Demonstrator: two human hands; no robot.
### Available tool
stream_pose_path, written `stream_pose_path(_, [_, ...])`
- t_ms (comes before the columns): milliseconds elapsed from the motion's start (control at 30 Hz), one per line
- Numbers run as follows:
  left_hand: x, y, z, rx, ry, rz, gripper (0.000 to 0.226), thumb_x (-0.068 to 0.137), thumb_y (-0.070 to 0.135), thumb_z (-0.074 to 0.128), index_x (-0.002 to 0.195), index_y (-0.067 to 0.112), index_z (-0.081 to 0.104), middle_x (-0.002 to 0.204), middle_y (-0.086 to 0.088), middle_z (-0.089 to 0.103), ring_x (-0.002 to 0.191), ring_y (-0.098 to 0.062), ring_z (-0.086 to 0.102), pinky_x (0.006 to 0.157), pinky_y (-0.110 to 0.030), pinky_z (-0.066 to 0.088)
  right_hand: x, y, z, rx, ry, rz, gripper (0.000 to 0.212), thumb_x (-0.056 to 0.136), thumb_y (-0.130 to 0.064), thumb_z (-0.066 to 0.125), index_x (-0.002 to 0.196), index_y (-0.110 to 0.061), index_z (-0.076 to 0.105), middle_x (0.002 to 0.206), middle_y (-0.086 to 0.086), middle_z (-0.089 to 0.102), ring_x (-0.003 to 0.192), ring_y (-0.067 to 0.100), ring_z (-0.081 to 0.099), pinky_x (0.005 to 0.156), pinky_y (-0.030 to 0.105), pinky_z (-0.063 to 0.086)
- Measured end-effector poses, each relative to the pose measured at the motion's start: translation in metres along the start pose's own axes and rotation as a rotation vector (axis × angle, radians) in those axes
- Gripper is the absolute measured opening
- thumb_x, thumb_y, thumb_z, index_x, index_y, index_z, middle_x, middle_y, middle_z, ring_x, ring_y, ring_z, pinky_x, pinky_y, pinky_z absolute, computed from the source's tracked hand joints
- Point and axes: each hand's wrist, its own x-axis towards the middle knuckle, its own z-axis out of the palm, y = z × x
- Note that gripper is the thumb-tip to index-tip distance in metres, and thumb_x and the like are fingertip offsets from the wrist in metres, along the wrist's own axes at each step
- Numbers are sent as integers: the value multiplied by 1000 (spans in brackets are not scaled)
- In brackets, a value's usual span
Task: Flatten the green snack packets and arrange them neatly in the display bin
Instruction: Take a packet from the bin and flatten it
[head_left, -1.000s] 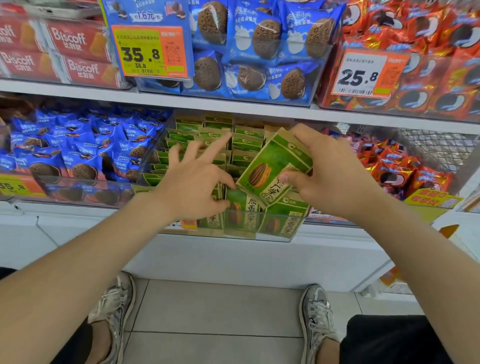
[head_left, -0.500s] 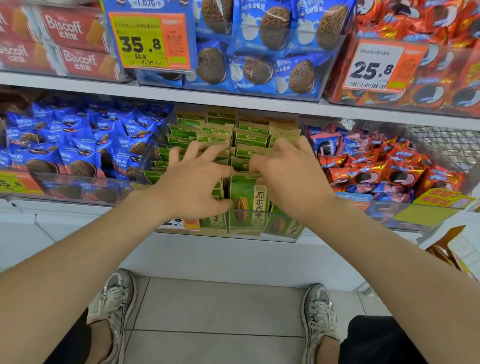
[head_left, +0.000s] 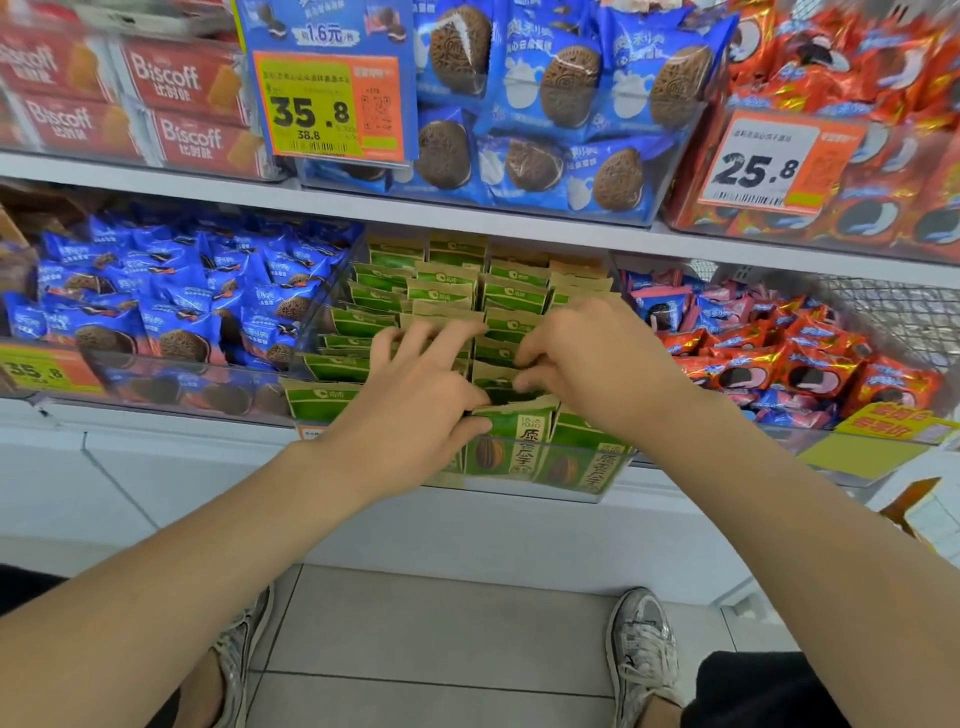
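Head view: one bin; left hand presses green packets, right hand pinches them.

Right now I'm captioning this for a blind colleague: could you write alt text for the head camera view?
Two bare hands work upright green snack packets in a clear display bin on a shop shelf: the left hand rests spread across their tops, the right hand curls its fingers around packet tops. Blue biscuit packets lie left, red packets right.

One left hand, one right hand, two sneakers, four Biscoff boxes upper left, two upper-shelf price tags; green snack packets too many to count.
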Motion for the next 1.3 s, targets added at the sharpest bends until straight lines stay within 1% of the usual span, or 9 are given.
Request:
stream_pose_path(200, [-8, 1, 6, 31, 11, 24, 20, 102, 47, 64, 105, 39, 82, 166, -3, 31, 145, -35, 31, 116, -60, 28, 4, 0, -1, 40, -115, -186, 9, 94, -40, 77, 92, -33, 82, 84, -19, 50, 99, 13, 31, 84, 35, 22])
stream_pose_path(367, [-11, 0, 9, 34, 28, 44, 23, 103, 47, 61, 107, 38, 82, 165, -4, 33, 144, -35, 33, 114, -57, 27, 4, 1, 1, 42, -156, -243, 17, 99, -39, 72, 87, -31, 81, 81, -15, 61, 91, 10, 46, 79, 32, 29])
stream_pose_path(467, [-12, 1, 8, 27, 28, 44, 22, 103, 45, 62, 105, 35, 82, 164, -5, 34, 144, -36, 34, 115, -60, 30, 2, 7, 2, 229, -135, -157, 18, 104, -31, 65, 97, -26, 82, 88, -9, 74, 83, 9, 63, 83, 39, 53])
stream_pose_path(567, [-14, 0, 10, 10, 74, 65, 16, 100, 38, 68, 102, 29, 81, 155, -5, 41, 139, -36, 43, 119, -63, 29, 1, 9, 5, 212, -56, -99, 19, 105, -26, 63, 113, -26, 81, 100, -6, 77, 92, 16, 70, 85, 44, 59])
stream_pose_path(700, [-15, 1, 10, -156, 197, 60, 16, 98, 28, 66, 108, 30, 79, 130, 7, 59, 137, -26, 53, 123, -73, 20, 1, 8, 6, 218, -78, -78, 17, 103, -25, 66, 112, -22, 81, 97, -3, 77, 89, 17, 71, 84, 42, 59])
stream_pose_path(833, [-17, 5, 13, -46, 166, 43, 23, 97, 37, 61, 111, 35, 80, 119, 17, 73, 141, -25, 52, 123, -73, 16, 0, 10, 3, 151, -117, -49, 27, 92, -37, 81, 115, -25, 78, 101, -4, 76, 96, 19, 69, 88, 43, 59])
stream_pose_path(967, [-18, 2, 16, -18, 153, 55, 23, 99, 40, 59, 107, 36, 80, 110, 20, 74, 136, -22, 52, 122, -65, 15, 3, 2, 5, -142, -25, -64, 13, 97, -41, 72, 106, -34, 77, 100, -7, 63, 110, 24, 56, 95, 42, 37])
stream_pose_path(1067, [-17, 1, 17, 8, 168, 71, 19, 100, 40, 62, 104, 37, 80, 109, 22, 74, 136, -20, 51, 121, -61, 15, 8, 2, 13, -115, 47, 46, 6, 95, -34, 73, 95, -35, 79, 102, -5, 48, 115, 26, 48, 96, 44, 34])
stream_pose_path(1300, [-13, 3, 17, -39, 211, 79, 17, 101, 34, 66, 104, 34, 82, 108, 19, 74, 122, -21, 56, 112, -55, 29, 39, 13, 29, 9, 110, 364, 10, 90, -27, 74, 99, -22, 74, 99, 1, 74, 101, 32, 67, 107, 49, 39])
